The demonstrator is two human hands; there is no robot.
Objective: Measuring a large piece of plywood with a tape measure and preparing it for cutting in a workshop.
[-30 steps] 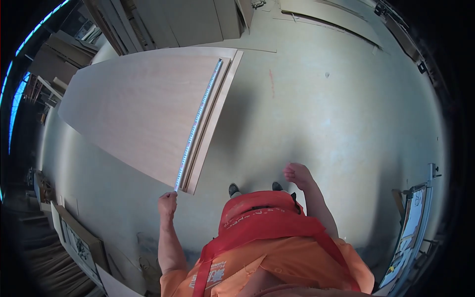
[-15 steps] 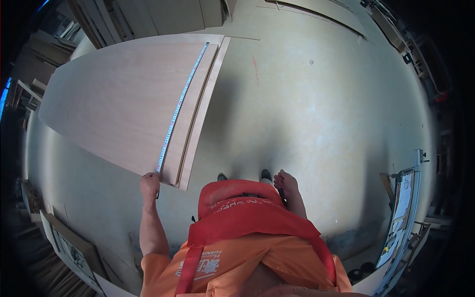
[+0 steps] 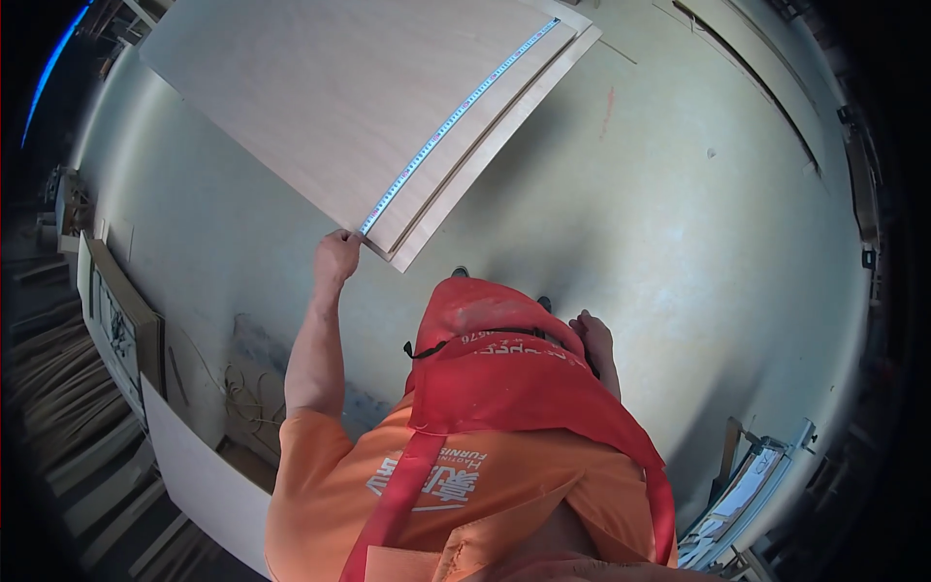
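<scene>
A pale wooden panel (image 3: 301,87) spreads across the upper left, with a narrow strip and a dark groove along its right side. A tape measure (image 3: 456,121) lies stretched over it, slanting from the far corner to the near edge. At that near end my left hand (image 3: 337,256) is closed on the tape, just off the panel's edge; its case is hidden by the fingers. My right hand (image 3: 595,339) hangs beside my red apron (image 3: 495,325), fingers curled in. Something dark shows by its palm, too small to name.
Boards lean at the lower left, near a framed panel (image 3: 121,310) and a loose cord (image 3: 254,398). A metal-edged stand (image 3: 747,495) with papers is at the lower right. A long dark-edged board (image 3: 747,73) lies on the floor at the upper right.
My view has turned left and shifted, so the panel and tape appear higher and farther right. My left hand stays at the tape's near end; my right hand is still by the apron.
</scene>
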